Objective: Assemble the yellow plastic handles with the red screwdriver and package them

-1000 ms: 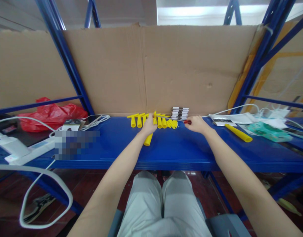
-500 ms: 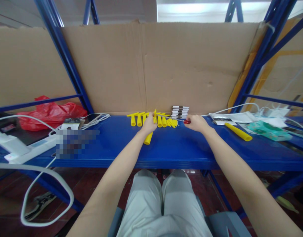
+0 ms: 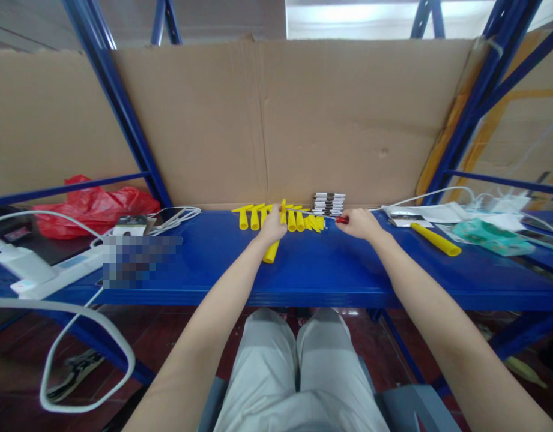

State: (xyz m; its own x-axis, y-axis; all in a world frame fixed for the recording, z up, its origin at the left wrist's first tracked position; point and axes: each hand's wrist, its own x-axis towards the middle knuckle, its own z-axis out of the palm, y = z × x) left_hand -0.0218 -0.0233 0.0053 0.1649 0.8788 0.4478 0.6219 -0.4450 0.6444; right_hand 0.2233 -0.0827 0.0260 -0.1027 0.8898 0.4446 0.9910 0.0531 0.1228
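My left hand (image 3: pixel 274 225) is wrapped round a yellow T-shaped tool (image 3: pixel 270 254) with a round, hollow handle end that sticks out below my fingers. My right hand (image 3: pixel 363 224) grips a screwdriver (image 3: pixel 343 220) by its red handle. Its thin metal shaft runs left to the top of the yellow tool; the tip's exact contact is too small to make out. Behind my left hand, several similar yellow T-shaped tools (image 3: pixel 255 224) lie in a row. Small flat yellow pieces (image 3: pixel 314 224) lie between the hands, in front of a stack of white packets (image 3: pixel 329 204) with dark bands.
On the right lie a loose yellow tube (image 3: pixel 436 240) and a green plastic packet (image 3: pixel 490 238). To the left are a red plastic bag (image 3: pixel 96 204), a white power strip (image 3: pixel 60 279) and cables. A cardboard panel (image 3: pixel 330 120) stands behind the blue table (image 3: pixel 330 270).
Very little differs. My right hand and the red screwdriver handle have shifted slightly, with the handle turned a little; my left hand stays in place.
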